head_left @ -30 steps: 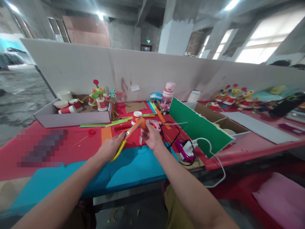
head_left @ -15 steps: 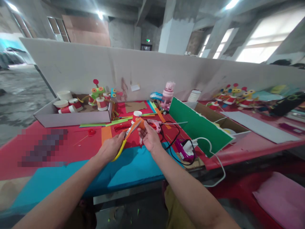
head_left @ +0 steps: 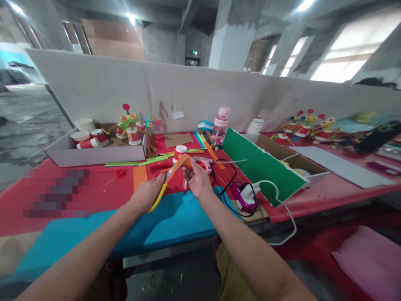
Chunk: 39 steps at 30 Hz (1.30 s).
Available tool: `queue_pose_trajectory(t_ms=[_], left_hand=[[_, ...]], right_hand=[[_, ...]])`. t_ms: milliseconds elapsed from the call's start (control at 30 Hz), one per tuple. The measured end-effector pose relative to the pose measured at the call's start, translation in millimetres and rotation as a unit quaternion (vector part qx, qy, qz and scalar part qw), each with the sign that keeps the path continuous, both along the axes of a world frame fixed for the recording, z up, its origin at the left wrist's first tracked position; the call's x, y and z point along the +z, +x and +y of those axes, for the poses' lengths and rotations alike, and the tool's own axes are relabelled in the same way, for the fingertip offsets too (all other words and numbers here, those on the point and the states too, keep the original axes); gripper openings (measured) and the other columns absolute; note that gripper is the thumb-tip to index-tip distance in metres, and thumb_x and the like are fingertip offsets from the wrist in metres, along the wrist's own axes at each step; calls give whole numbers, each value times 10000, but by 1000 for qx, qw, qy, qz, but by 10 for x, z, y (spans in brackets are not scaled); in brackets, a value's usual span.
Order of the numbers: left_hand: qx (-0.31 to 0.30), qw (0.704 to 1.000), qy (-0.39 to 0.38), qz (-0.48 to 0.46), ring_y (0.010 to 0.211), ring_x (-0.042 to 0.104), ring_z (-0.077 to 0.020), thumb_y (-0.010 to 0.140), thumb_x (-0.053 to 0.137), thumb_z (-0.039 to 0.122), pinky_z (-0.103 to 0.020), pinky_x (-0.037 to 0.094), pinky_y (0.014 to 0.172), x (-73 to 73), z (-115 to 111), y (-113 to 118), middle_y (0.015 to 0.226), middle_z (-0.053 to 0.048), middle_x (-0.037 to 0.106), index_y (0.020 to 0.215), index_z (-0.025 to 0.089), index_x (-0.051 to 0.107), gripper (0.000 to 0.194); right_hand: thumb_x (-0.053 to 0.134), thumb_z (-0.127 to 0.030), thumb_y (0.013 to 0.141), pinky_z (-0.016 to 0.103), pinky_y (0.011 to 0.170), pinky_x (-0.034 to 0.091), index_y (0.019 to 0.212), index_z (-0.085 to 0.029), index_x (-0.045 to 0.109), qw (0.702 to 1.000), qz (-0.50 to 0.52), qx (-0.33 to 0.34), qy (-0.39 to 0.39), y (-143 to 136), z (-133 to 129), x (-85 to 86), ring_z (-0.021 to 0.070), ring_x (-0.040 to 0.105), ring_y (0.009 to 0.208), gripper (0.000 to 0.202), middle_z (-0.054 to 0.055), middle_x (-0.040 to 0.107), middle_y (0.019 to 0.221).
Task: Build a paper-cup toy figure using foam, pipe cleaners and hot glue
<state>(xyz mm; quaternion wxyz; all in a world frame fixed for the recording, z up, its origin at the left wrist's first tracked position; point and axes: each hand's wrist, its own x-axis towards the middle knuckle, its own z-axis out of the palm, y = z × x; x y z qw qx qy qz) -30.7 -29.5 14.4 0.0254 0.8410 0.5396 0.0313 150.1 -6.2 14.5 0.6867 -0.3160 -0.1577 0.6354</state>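
Observation:
My left hand (head_left: 148, 193) is closed round the yellow-handled scissors (head_left: 161, 195), whose blades point away and to the right. Pinched in the fingers of my right hand (head_left: 198, 180) is a piece of orange paper (head_left: 186, 161). The scissor blades lie against this paper, and a narrow orange strip runs along them. Just behind the paper stands a red-and-white paper cup (head_left: 179, 152). Beyond my right hand lies a pink glue gun (head_left: 205, 164), partly hidden by the fingers.
A purple power strip (head_left: 243, 197) with cables sits at right, before a green board (head_left: 260, 165) leaning on a divided box. At left, a white box (head_left: 97, 156) holds paper cups and a robot figure (head_left: 128, 121). Blue cloth (head_left: 125, 228) covers the table's front edge.
Both hands stay almost in place. The orange paper and the scissors have shifted only very slightly.

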Motion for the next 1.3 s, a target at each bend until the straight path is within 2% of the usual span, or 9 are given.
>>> queue_pose_trajectory(t_ms=[200, 400, 600, 1100, 1300], left_hand=[[-2, 1000, -1, -16, 862, 686, -248, 932, 365, 264, -295, 486, 704, -12, 2, -6, 940, -99, 671, 1358, 197, 329, 432], [-19, 999, 24, -14, 879, 686, -261, 947, 346, 300, -291, 478, 673, -66, 21, -31, 1026, -122, 664, 1373, 192, 286, 444], [-2, 1000, 4, -8, 875, 692, -263, 951, 342, 286, -302, 480, 704, -55, 25, -17, 952, -115, 679, 1335, 186, 336, 397], [11, 998, -37, -48, 747, 687, -225, 959, 337, 325, -252, 437, 625, 32, -32, 94, 758, -62, 657, 1188, 181, 424, 285], [-18, 997, -25, -65, 720, 677, -237, 945, 362, 325, -256, 422, 597, 28, -34, 35, 744, -61, 651, 1219, 184, 418, 314]], right_hand=[[726, -223, 786, 160, 515, 548, 868, -187, 670, 1000, -6, 0, 0, 3, 9, 12, 96, 676, 554, 105, -14, 725, 682], [732, -223, 777, 171, 522, 555, 857, -182, 670, 1000, -11, 5, 7, -9, -2, 18, 100, 677, 552, 110, -6, 735, 703], [721, -224, 786, 173, 537, 554, 844, -182, 672, 1000, -9, 6, 2, -3, 13, -2, 103, 681, 567, 87, -2, 733, 693], [715, -211, 775, 180, 603, 552, 814, -177, 687, 1000, -6, -2, 30, 21, 4, 47, 106, 698, 612, 59, -1, 748, 734], [723, -250, 764, 178, 495, 512, 863, -198, 694, 999, 0, 28, 30, 115, 25, 56, 113, 684, 584, 116, -17, 751, 764]])
